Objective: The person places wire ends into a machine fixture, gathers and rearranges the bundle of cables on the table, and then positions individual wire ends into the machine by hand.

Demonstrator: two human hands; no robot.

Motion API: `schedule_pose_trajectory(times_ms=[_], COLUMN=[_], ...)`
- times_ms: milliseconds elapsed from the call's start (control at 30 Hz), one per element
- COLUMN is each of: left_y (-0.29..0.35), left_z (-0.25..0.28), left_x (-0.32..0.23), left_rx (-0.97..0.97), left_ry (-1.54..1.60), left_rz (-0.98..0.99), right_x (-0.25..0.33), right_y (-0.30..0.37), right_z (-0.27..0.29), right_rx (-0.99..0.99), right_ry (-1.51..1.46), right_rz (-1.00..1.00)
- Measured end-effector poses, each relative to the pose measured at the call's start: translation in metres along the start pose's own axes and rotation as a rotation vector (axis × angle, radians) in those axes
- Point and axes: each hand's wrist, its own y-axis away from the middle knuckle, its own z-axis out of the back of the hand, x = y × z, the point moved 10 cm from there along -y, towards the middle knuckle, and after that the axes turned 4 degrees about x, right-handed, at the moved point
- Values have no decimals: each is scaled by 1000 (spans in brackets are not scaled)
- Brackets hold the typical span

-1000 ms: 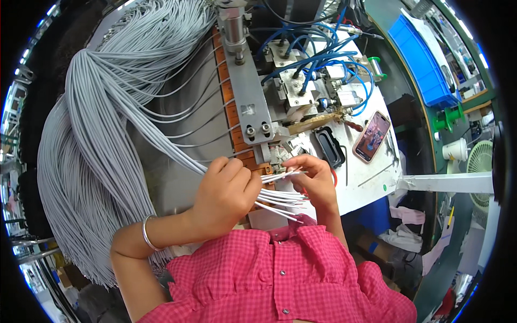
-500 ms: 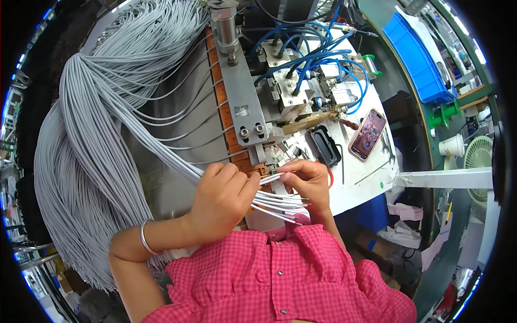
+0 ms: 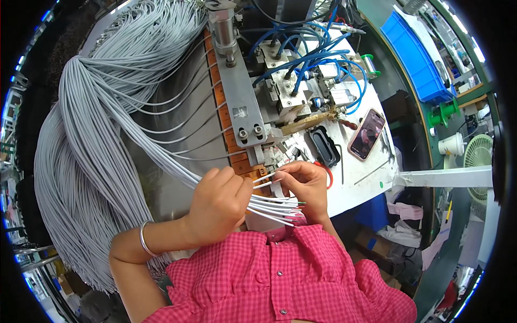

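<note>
Running from the grey cable bundle (image 3: 89,140) to beside the metal machine (image 3: 237,97), several cables (image 3: 266,203) pass through the left hand (image 3: 221,202), fingers curled around them. On the right hand (image 3: 306,185), thumb and forefinger pinch a cable tip (image 3: 271,175).

1. My shirt (image 3: 226,280) is bright pink, finely checked, gathered across the front.
2. Round, silvery snaps (image 3: 283,311) run down its placket (image 3: 281,293).
3. A smooth silvery bangle (image 3: 142,239) circles my left forearm (image 3: 171,232).
</note>
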Motion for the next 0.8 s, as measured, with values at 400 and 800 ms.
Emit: schedule_pose_trajectory(times_ms=[400, 800], left_y=[-2, -5], left_z=[3, -2], left_x=[0, -6], left_rx=[-1, -53], left_ry=[73, 16], left_rz=[-16, -114], right_x=[-7, -19], right_y=[1, -15], right_z=[-25, 2], right_rx=[380, 111], right_ry=[-169, 122], right_rz=[-197, -96])
